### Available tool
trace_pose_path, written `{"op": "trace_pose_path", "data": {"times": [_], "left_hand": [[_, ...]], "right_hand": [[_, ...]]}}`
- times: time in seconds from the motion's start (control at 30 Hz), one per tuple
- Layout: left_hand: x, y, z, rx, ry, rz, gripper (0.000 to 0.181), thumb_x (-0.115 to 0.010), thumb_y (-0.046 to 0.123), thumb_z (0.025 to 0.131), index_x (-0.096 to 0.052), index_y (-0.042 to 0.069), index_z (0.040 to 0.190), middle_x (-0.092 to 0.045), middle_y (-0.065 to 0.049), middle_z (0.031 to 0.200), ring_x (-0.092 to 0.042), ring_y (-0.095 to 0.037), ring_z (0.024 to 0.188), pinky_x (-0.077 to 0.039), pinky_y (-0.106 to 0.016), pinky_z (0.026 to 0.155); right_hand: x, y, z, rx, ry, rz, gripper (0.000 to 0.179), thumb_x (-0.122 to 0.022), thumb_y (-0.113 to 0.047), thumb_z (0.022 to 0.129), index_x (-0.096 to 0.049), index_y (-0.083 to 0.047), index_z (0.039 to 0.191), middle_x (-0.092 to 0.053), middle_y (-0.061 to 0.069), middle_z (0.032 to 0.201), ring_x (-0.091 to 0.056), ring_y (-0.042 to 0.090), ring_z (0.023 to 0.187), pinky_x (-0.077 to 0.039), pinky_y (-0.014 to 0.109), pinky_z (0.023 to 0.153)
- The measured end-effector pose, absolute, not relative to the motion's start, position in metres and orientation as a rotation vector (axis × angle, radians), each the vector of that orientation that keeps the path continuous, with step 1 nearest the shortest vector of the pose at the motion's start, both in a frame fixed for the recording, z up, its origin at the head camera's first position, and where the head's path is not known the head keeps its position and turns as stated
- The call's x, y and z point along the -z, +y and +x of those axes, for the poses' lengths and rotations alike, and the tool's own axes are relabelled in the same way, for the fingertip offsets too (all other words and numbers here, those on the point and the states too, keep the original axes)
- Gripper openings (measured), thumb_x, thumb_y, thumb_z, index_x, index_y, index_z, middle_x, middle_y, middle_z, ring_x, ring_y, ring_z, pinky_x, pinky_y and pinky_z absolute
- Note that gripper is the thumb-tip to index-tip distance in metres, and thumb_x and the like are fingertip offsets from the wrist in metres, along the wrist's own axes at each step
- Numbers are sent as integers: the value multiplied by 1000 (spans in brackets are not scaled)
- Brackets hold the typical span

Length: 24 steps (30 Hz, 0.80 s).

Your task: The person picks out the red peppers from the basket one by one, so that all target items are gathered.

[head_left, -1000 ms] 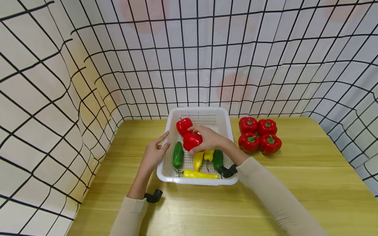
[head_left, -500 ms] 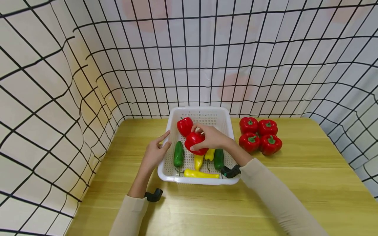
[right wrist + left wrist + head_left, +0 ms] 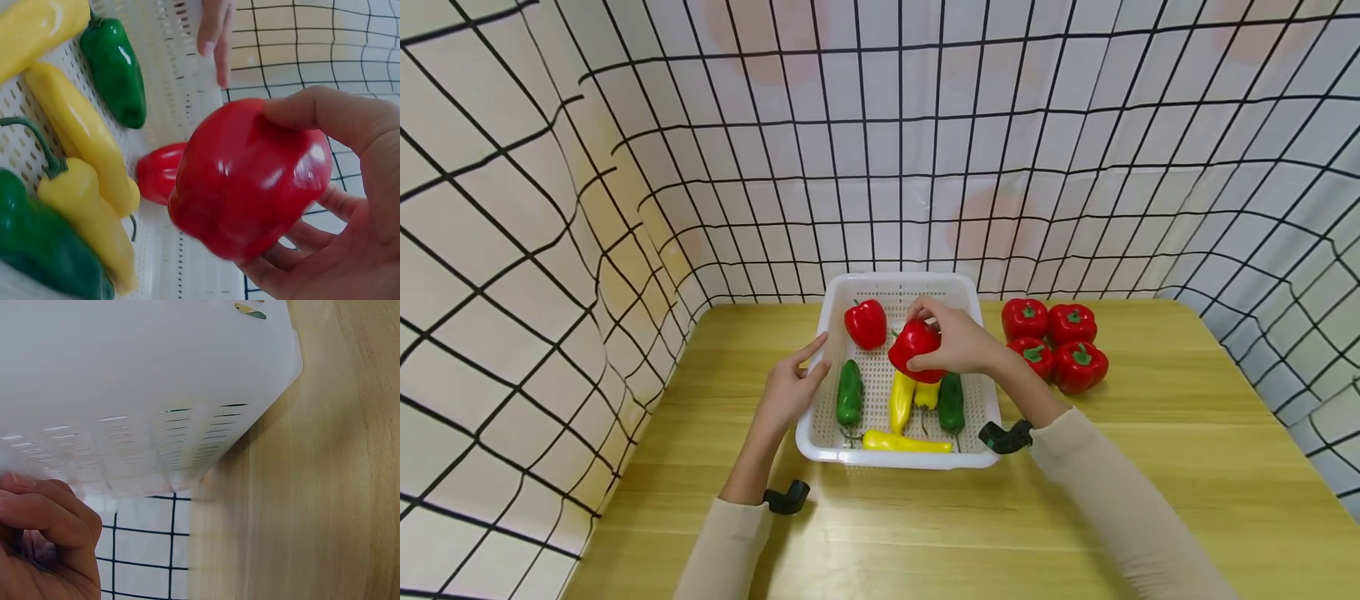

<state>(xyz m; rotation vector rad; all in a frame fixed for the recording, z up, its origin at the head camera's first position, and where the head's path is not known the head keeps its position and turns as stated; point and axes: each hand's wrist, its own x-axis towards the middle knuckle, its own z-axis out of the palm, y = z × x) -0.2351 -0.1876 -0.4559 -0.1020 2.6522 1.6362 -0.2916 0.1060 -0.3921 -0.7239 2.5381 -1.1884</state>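
Note:
In the head view my right hand grips a red bell pepper above the white basket, thumb on the near side and fingers on the far side. The right wrist view shows this pepper raised over the basket, its base turned to the camera. My left hand holds the basket's left rim, thumb over the edge; in the left wrist view its curled fingers lie beside the perforated wall. Inside the basket are another red bell pepper, two green peppers and three yellow peppers.
Several red bell peppers stand grouped on the wooden table to the basket's right. A white sheet with black grid lines rises behind the table and along both sides.
My right hand has drawn the held bell pepper rightward and up, away from the red one at the back left. The left hand has stayed at the basket's left rim.

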Motion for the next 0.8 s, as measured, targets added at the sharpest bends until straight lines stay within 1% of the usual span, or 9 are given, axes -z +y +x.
{"op": "trace_pose_path", "data": {"times": [0.13,0.23,0.33,0.47,0.57,0.7,0.8], "left_hand": [[455,-189,-235,-1634,2651,-103,49,-64,37,102,-51,44,149,-66,-16,76,-73,-25,68,-64,-38,57],[455,-189,-235,-1637,2651,-93,50,-63,37,102,-51,43,150,-68,-20,78,-74,-28,70,-64,-38,58],[456,-189,-235,-1640,2652,-90,50,-64,36,102,-52,42,150,-70,-23,82,-75,-29,71,-64,-38,58],[456,-189,-235,-1639,2646,-92,50,-64,36,102,-51,42,150,-71,-24,86,-75,-28,71,-64,-38,58],[456,-188,-235,-1639,2646,-94,50,-63,36,102,-51,42,150,-71,-24,86,-75,-29,72,-64,-38,58],[456,-188,-234,-1646,2641,-90,50,-63,36,103,-51,43,150,-70,-24,86,-75,-30,73,-64,-38,58],[456,-188,-235,-1646,2637,-90,50,-63,36,103,-51,43,150,-70,-24,84,-75,-29,72,-64,-38,58]], "right_hand": [[390,114,-290,1231,2548,-722,70,-86,-34,80,-48,-18,136,-55,12,144,-59,35,123,-64,44,89],[389,120,-289,1257,2551,-690,73,-85,-40,82,-48,-18,140,-57,10,142,-58,32,125,-63,44,91],[388,126,-286,1277,2546,-644,76,-85,-39,82,-46,-18,145,-56,9,143,-56,32,126,-62,46,93],[386,137,-281,1299,2543,-629,81,-87,-30,80,-45,-19,148,-55,8,146,-55,33,130,-60,49,98],[385,146,-278,1321,2548,-644,80,-86,-25,80,-46,-20,149,-55,8,147,-54,35,132,-58,52,100],[386,159,-274,1355,2564,-627,80,-86,-26,81,-47,-20,150,-52,8,150,-52,37,134,-57,54,101],[386,169,-272,1381,2579,-604,82,-88,-27,80,-47,-21,150,-51,7,151,-51,36,136,-56,55,102]]}}
